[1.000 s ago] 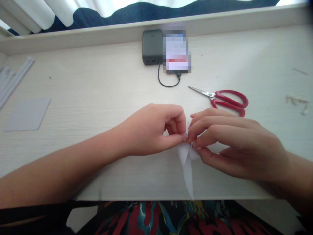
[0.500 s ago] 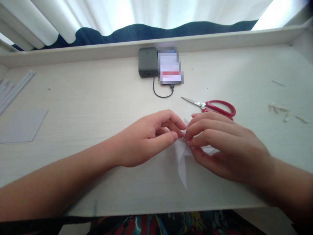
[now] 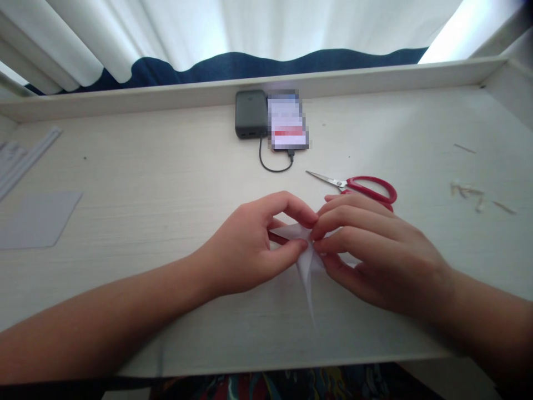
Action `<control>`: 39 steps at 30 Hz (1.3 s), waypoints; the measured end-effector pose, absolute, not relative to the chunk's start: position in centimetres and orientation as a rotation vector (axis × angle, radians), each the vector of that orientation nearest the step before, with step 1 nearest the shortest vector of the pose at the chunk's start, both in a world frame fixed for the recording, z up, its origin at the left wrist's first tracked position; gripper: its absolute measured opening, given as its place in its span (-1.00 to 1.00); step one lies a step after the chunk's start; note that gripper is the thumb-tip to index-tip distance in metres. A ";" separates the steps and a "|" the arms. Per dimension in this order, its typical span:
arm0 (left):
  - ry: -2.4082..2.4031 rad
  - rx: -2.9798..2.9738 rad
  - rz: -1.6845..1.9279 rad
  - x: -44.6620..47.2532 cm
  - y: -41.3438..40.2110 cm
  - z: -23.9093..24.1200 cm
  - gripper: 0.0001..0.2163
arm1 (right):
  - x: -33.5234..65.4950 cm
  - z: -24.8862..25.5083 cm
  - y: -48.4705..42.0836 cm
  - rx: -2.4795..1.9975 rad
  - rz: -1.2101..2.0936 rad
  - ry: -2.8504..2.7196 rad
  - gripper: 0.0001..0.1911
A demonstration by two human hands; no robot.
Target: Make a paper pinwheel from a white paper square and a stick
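A white folded paper shape (image 3: 306, 268) with several pointed arms, much like a pinwheel, is between my hands above the near part of the desk. My left hand (image 3: 245, 247) grips its left side, thumb and forefinger tips close to the centre, and one pointed arm shows in the gap between them. From the right, my right hand (image 3: 383, 244) has its fingertips bunched on the paper's centre, covering much of it. One narrow arm points down toward me. Just beyond my right hand lie red-handled scissors (image 3: 342, 184), partly covered by its fingers.
At the back, a dark power bank (image 3: 251, 114) is cabled to a phone (image 3: 287, 121) with a blurred screen. A paper sheet (image 3: 39, 219) and a ruler-like strip (image 3: 33, 161) lie left. Small pale scraps (image 3: 468, 190) lie right. A curtain (image 3: 266, 28) hangs behind the desk's raised edge.
My left thumb and forefinger have spread around a paper arm, which now shows between them. The downward arm looks narrower. The whole view has shifted slightly.
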State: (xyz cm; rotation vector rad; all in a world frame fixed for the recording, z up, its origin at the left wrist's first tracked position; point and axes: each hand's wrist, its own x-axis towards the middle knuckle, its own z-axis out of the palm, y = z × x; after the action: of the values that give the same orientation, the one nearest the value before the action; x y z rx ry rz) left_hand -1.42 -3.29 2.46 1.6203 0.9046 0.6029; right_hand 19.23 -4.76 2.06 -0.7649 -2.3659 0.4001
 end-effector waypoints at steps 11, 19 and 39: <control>0.879 1.399 0.575 -1.4 -3.1 1.7 -0.72 | 19.2 2.1 -4.6 -0.771 0.353 -2.413 -0.88; 0.766 0.865 0.503 -1.3 -2.8 1.4 -0.46 | 19.5 2.5 -5.1 -0.791 0.280 -2.352 -0.84; 0.731 0.926 0.524 -1.1 -3.4 1.6 -0.55 | 19.8 2.5 -5.4 -0.742 0.076 -2.380 -0.83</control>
State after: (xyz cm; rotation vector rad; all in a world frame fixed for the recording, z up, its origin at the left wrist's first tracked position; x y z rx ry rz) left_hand -1.07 -3.35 1.60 0.9257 0.7308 0.5242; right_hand 19.79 -5.39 2.54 -0.7423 -2.3797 0.0758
